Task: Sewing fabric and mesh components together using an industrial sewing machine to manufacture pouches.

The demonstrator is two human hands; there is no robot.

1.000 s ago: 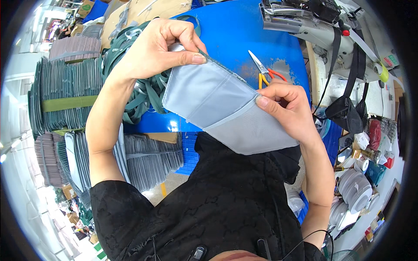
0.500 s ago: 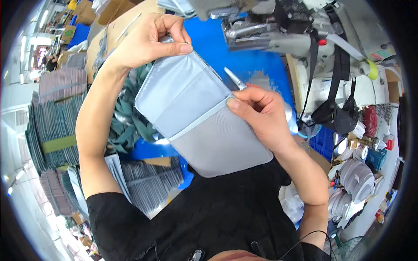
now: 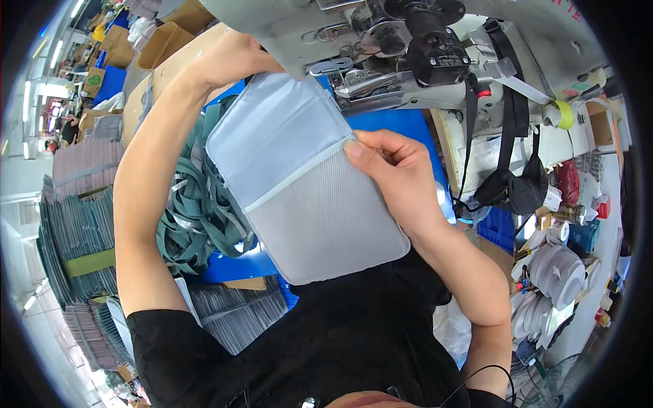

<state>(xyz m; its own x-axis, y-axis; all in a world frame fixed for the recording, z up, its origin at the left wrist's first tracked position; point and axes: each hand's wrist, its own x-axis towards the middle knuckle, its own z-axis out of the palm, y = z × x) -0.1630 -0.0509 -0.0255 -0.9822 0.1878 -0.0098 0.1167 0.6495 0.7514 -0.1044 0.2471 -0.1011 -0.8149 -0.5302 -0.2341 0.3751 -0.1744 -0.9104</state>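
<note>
While both hands pinch it, the flat pale grey rectangular fabric pouch with a mesh lower panel (image 3: 299, 183) sits at picture centre. The left hand (image 3: 235, 61) grips its 12 o'clock end under the grey metal sewing machine (image 3: 408, 54). The right hand (image 3: 394, 173) clamps its 3 o'clock edge. Tangled dark green webbing straps (image 3: 197, 217) lie at 9 o'clock.

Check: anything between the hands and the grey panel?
Nothing visible. The right hand already pinches the grey panel at its right edge. The left hand is at the panel's top corner, its fingertips hidden under the sewing machine.
</note>
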